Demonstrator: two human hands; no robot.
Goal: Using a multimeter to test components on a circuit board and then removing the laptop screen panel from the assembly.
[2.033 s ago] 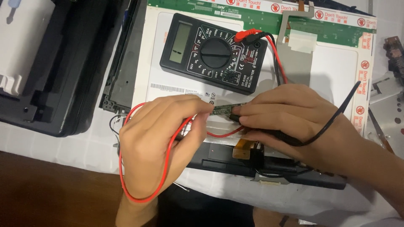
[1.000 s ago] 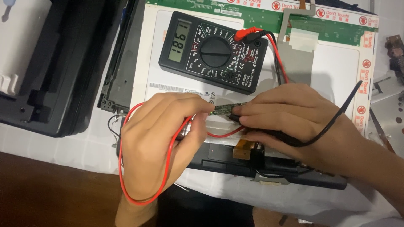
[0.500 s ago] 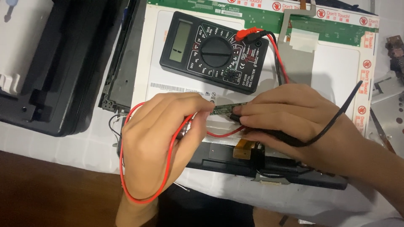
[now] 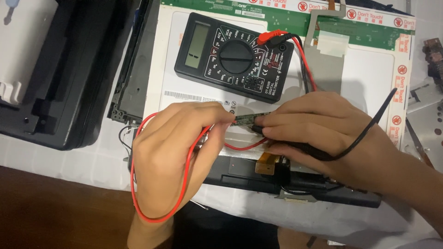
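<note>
A black digital multimeter (image 4: 233, 57) lies on the white back of a flat display panel (image 4: 364, 78). Its red lead (image 4: 159, 203) loops around my left hand (image 4: 173, 157), which is closed on the red probe. My right hand (image 4: 318, 127) grips the black probe, whose black lead (image 4: 369, 127) curves off to the right. Both probe tips meet on a narrow green circuit strip (image 4: 244, 120) between my fingertips. The tips themselves are hidden by my fingers.
A black plastic case (image 4: 69, 78) lies at the left with a white block (image 4: 20, 46) inside. A green circuit board (image 4: 277, 18) runs along the panel's top edge. A black frame bar (image 4: 295, 182) crosses below my hands. Small metal parts (image 4: 427, 97) sit at the right.
The multimeter's screen showed digits one second ago and now looks nearly blank. Both hands have stayed on the green strip.
</note>
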